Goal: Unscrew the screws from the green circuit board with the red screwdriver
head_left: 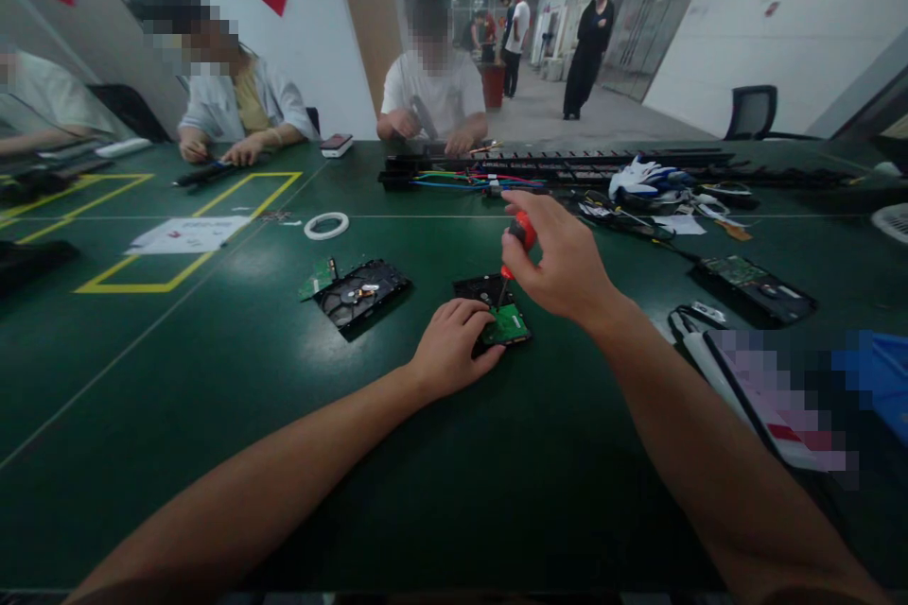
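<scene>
A hard drive with a black case and a green circuit board (512,325) lies on the green table in front of me. My left hand (458,345) grips its near left side, fingers over the board and thumb along the front edge. Above it, my right hand (560,255) is closed around the red and black handle of a screwdriver (523,233). The screwdriver's thin shaft points down, its tip at the board beside my left fingertips. Further left rests a second black hard drive (363,293), with a loose green circuit board (317,280) at its far left corner.
A white ring, perhaps a tape roll (326,226), and a paper sheet (188,234) lie at left. Another drive-like unit (753,287) is at right, near a blue bin (883,378). Long black strips with wires (553,165) and gloves (647,180) line the far side. Co-workers sit opposite.
</scene>
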`<state>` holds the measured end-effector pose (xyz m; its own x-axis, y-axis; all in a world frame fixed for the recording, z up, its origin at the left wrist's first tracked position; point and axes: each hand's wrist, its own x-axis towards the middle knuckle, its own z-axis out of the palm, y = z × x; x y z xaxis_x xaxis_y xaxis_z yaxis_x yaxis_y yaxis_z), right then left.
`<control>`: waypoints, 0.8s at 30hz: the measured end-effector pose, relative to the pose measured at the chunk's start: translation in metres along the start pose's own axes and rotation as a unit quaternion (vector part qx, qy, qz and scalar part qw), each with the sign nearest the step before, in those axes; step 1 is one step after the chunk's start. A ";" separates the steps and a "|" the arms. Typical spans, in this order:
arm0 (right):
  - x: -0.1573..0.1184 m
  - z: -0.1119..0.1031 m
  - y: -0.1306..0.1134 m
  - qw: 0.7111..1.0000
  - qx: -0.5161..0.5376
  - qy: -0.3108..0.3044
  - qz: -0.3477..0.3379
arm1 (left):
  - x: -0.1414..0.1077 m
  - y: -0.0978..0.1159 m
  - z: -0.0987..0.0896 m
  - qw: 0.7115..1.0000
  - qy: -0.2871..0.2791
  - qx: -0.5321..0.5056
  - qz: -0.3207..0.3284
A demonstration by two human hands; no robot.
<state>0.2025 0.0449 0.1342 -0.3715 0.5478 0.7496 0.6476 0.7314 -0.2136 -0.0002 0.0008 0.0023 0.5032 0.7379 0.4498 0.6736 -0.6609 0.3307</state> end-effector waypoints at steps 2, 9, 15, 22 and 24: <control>0.000 0.000 0.001 1.000 0.004 0.008 0.002 | -0.001 -0.001 0.001 1.000 -0.001 -0.002 -0.001; 0.001 -0.003 0.006 1.000 -0.027 0.007 0.003 | -0.001 -0.002 0.003 1.000 0.003 -0.005 0.002; 0.001 -0.003 0.002 1.000 -0.001 -0.006 0.001 | 0.000 0.001 -0.001 1.000 0.002 -0.002 -0.001; 0.000 0.001 0.006 1.000 -0.016 -0.002 0.016 | 0.000 0.000 -0.001 1.000 0.004 -0.003 0.004; -0.001 0.001 0.007 1.000 -0.015 -0.007 0.015 | 0.000 0.000 0.000 1.000 0.005 -0.005 0.004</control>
<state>0.2066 0.0502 0.1315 -0.3620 0.5748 0.7339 0.6784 0.7024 -0.2155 0.0001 0.0010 0.0023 0.5035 0.7310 0.4607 0.6637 -0.6685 0.3354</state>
